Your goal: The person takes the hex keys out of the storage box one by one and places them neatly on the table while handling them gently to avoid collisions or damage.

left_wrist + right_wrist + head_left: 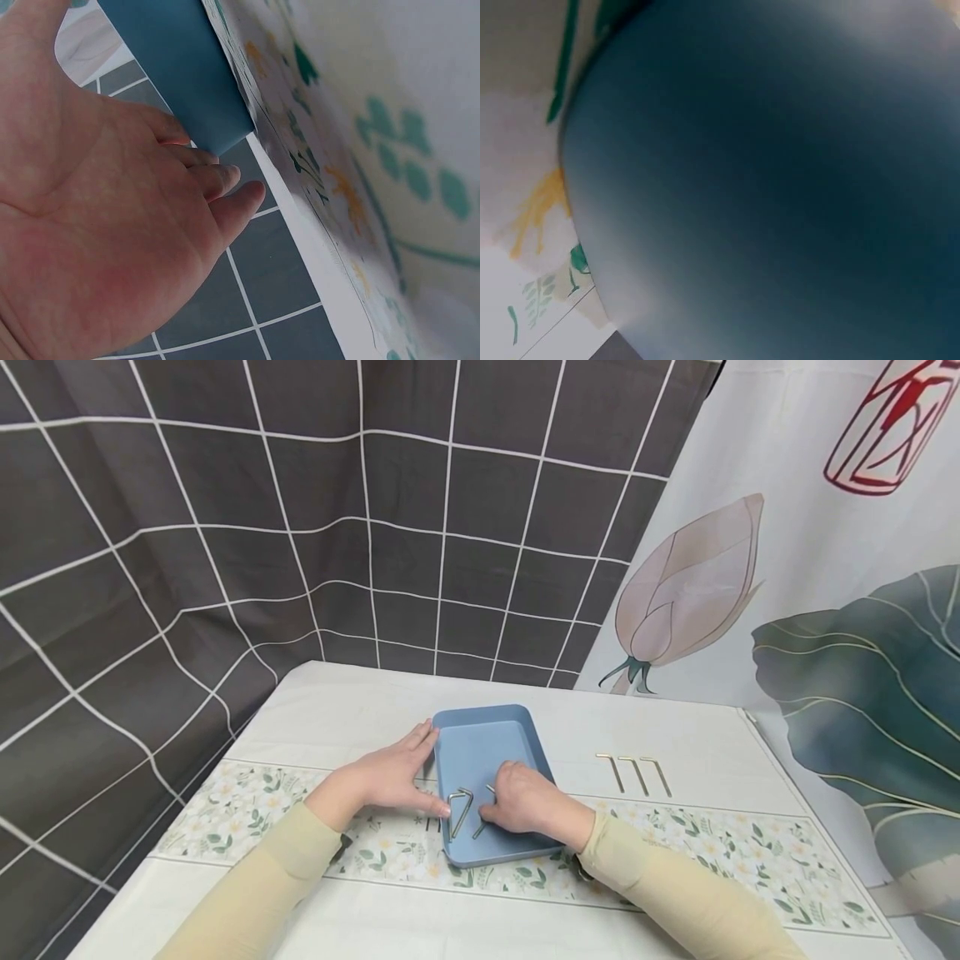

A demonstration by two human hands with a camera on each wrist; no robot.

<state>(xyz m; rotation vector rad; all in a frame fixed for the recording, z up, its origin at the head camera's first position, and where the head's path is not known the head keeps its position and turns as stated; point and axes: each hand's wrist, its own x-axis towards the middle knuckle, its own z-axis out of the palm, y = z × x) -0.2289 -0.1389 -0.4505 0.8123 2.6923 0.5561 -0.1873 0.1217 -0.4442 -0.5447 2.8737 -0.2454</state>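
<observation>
Floral tablecloth (735, 856); left hand (393, 777) outspread against blue tray (480, 743), right hand (522, 799) tight round bent rod (479, 831).

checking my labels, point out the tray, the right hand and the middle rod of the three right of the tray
Tray (480, 750): head view, bare inner floor.
Right hand (522, 798): head view, back of the hand.
Middle rod (642, 777): head view, its long arm.

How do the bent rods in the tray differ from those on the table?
The table rods lie in a neat, parallel row; the tray rods lie at differing angles. The table rods are fully visible, while the right hand partly covers one of the tray rods. Both sets look thin, bent and metallic.
</observation>
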